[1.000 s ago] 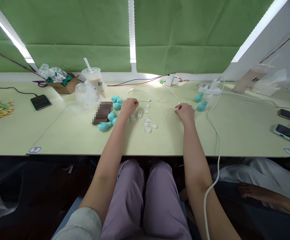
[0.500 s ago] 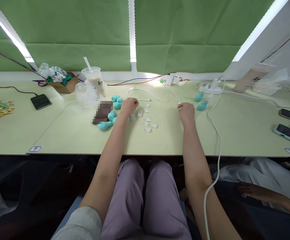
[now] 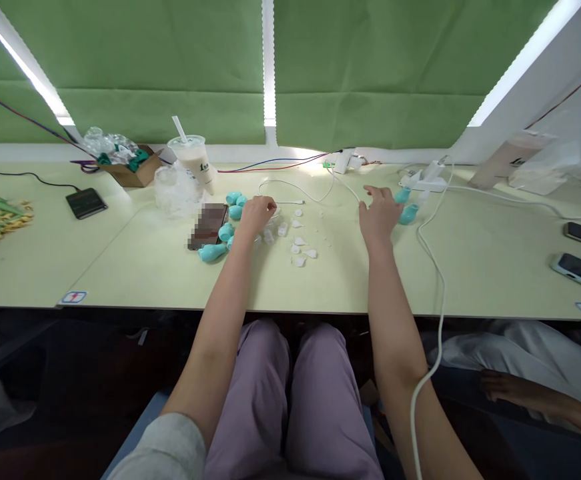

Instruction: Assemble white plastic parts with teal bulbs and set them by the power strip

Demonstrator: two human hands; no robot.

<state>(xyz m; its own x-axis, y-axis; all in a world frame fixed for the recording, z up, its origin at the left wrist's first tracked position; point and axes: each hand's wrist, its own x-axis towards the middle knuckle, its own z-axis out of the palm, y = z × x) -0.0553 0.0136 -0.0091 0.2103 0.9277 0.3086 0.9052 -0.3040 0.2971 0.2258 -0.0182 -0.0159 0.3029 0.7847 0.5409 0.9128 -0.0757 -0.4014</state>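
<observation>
A pale green worktop (image 3: 135, 267) stretches across the view beneath green blinds (image 3: 160, 67), seen from above by a seated person whose two bare arms reach forward over it.

At the back left, a cardboard box (image 3: 137, 172) holds crumpled clear wrapping and some green pieces. Just right of it a lidded plastic cup (image 3: 193, 160) holds a pale milky drink with a straw standing in it. A clear plastic bag (image 3: 175, 191) lies in front of the cup; its contents cannot be made out.

The left hand (image 3: 257, 213) is curled loosely with its fingertips together, resting among small teal bulb-shaped pieces (image 3: 220, 233) and scattered little clear plastic pieces (image 3: 300, 243). Whether it pinches one of them cannot be told.

The right hand (image 3: 380, 212) is open with fingers spread, reaching toward two more teal bulbs (image 3: 406, 208) just beside its fingertips. A moment earlier this hand was closed near the end of a white cable (image 3: 315, 193), further left; it has since let go and moved right. The left hand has stayed where it was.
</observation>
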